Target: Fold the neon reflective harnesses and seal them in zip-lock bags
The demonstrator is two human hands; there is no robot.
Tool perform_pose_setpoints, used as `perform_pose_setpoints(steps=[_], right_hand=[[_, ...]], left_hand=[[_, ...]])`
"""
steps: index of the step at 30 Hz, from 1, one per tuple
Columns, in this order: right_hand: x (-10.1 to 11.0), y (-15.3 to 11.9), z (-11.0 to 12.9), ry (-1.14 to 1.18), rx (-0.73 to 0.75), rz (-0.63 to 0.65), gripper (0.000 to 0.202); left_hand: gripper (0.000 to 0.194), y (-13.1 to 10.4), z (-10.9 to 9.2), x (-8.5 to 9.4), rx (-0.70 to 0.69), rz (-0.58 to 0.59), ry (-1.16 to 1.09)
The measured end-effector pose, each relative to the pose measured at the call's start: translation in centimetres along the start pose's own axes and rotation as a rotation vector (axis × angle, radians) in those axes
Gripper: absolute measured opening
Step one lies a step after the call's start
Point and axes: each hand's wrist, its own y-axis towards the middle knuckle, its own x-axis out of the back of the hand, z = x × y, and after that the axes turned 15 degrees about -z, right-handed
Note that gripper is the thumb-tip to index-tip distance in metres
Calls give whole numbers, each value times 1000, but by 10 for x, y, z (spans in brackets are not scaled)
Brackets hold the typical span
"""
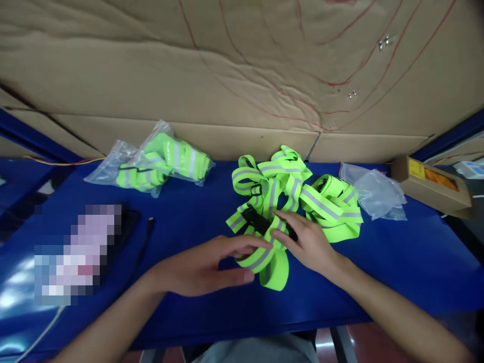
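Observation:
A tangle of neon-yellow reflective straps point(272, 189) with grey stripes and black buckles lies in front of me. My right hand point(310, 239) closes its thumb and fingers on a folded part of the strap, beside a black piece point(257, 221). Facing it from the left is my left hand point(204, 264), its thumb held apart from the fingers. Those fingertips touch the strap's near loop, and some of them are partly hidden. Right of the tangle sits another bundle of the same reflective strap point(336, 209).
Clear plastic bags point(166, 156) with folded yellow straps lie at the back left. Further plastic bags point(378, 191) and a cardboard box point(431, 184) are at the right. A blurred-out object point(86, 247) and a black cable point(145, 237) rest on the blue table point(397, 267). Cardboard point(151, 75) walls the back.

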Motion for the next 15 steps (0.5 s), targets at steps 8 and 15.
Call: perform_pose_setpoints(steps=[8, 15], right_hand=[[2, 1, 6, 113, 260, -77, 31], [11, -1, 10, 284, 4, -65, 25]], left_hand=[[36, 0, 32, -7, -402, -461, 924], [27, 5, 33, -18, -475, -399, 945]])
